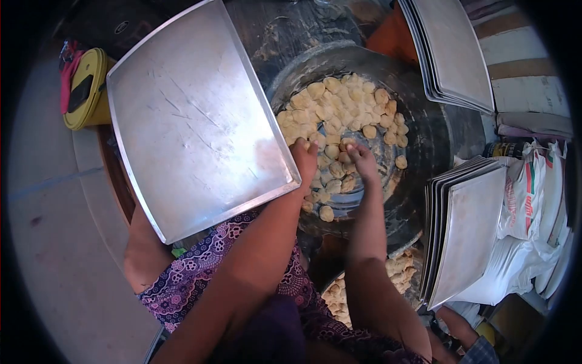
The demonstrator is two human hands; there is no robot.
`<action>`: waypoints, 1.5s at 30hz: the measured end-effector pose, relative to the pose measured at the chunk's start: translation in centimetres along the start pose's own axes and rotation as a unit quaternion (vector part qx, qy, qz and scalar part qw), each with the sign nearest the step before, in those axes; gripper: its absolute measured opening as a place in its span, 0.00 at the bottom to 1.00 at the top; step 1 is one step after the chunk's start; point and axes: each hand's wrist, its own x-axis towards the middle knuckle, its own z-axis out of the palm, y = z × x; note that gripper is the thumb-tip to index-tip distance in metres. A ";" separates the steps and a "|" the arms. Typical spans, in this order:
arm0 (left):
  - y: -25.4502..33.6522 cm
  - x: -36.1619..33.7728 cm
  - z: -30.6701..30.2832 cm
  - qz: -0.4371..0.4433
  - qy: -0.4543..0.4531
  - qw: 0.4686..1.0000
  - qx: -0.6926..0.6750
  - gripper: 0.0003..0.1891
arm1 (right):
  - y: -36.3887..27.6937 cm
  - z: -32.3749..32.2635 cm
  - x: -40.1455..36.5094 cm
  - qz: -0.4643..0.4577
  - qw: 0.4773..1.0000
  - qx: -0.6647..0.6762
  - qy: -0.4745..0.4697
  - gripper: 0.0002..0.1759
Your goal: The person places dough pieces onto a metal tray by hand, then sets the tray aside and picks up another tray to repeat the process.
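Note:
Many pale, roundish dough balls [330, 100] lie in a large dark metal basin [427, 182], heaped at its far side and scattered over its shiny bottom. Over the near part of the basin, my right hand [364, 160] pinches a dough ball [347, 143] between thumb and fingers. My left hand [305, 159] is beside the basin's left side, its fingers curled in on a dough ball, which they partly cover. Just left of that hand, a wide, bare metal tray [194, 115] lies tilted, its corner close to my wrist.
Metal trays stand stacked at the right [467, 236] and far right [451, 48]. White sacks [524, 200] lean behind the nearer stack. A yellow lidded bucket [96, 112] with a dark phone [80, 93] stands left. More dough [401, 274] lies below the basin. Another person's arm [458, 327] shows lower right.

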 end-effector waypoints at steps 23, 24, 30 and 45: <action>2.5 -2.4 0.1 0.015 -0.178 0.951 0.253 0.32 | -0.5 1.5 11.9 -0.079 0.882 -0.453 0.104 0.38; 2.5 -2.3 0.3 0.022 -0.187 0.952 0.242 0.31 | -0.9 0.7 11.7 -0.081 0.880 -0.456 0.106 0.38; 3.0 -2.7 -0.1 0.011 -0.210 0.948 0.237 0.28 | -0.1 -2.5 13.4 0.065 0.966 -0.236 0.081 0.42; -0.5 -1.3 0.8 -0.023 -0.150 0.948 0.280 0.21 | 7.1 3.6 -1.7 0.002 0.926 -0.183 0.329 0.38</action>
